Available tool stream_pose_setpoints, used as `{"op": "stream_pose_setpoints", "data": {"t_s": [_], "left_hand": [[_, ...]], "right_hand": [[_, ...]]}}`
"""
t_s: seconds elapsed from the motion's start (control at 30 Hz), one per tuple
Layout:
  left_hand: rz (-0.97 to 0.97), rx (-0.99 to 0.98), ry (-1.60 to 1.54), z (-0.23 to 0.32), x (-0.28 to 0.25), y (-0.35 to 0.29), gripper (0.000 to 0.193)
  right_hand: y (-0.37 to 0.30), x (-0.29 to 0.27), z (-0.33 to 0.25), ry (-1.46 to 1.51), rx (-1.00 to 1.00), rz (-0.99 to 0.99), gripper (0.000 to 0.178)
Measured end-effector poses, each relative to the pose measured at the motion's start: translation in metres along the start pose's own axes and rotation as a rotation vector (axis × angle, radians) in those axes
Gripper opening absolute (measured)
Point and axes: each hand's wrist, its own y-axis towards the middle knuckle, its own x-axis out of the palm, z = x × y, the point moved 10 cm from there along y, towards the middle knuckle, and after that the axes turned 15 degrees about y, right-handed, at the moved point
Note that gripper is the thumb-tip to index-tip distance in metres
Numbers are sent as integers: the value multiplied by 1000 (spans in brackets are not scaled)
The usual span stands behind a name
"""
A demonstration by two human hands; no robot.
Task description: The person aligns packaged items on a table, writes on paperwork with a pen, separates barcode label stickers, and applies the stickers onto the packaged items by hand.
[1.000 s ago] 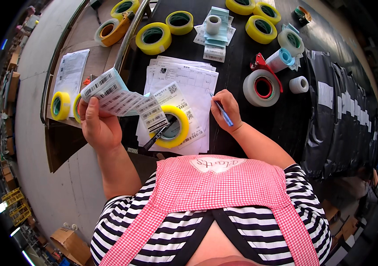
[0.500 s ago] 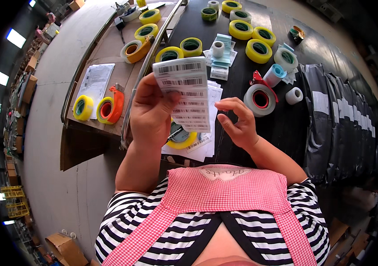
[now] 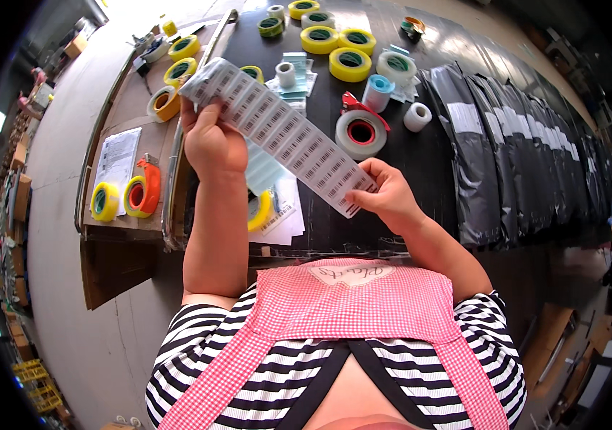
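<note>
A long strip of barcode labels (image 3: 295,143) stretches slantwise between my hands above the black table (image 3: 420,193). My left hand (image 3: 214,143) is closed on its upper left end, where the sheets look folded or layered. Pinched between thumb and fingers of my right hand (image 3: 392,195) is the lower right end. A pale bluish section (image 3: 263,170) hangs below the strip, next to my left forearm. Under it lie white papers (image 3: 289,215) and a yellow tape roll (image 3: 259,211), both partly hidden.
Several yellow tape rolls (image 3: 349,64) stand at the back. A red tape dispenser (image 3: 363,132) and a white roll (image 3: 417,117) lie beyond my right hand. Black packed bags (image 3: 474,165) line the right side. On the left cardboard-topped table sits an orange tape dispenser (image 3: 144,190).
The label strip has been drawn out from a compact stack into a long slanted length. My right hand, empty before, now grips its end. The view has shifted right.
</note>
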Motion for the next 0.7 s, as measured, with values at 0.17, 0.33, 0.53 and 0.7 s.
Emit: {"op": "stream_pose_setpoints", "data": {"t_s": [0.17, 0.33, 0.53, 0.7], "left_hand": [[-41, -77, 5, -42, -30, 5, 53], [333, 40, 690, -38, -62, -37, 73], [-1153, 175, 910, -91, 166, -163, 35], [-1227, -518, 467, -149, 210, -230, 10]], "right_hand": [[-29, -39, -29, 120, -173, 203, 29], [-51, -62, -58, -17, -255, 236, 23], [-81, -64, -95, -221, -241, 32, 36], [-100, -113, -123, -121, -354, 43, 46]]}}
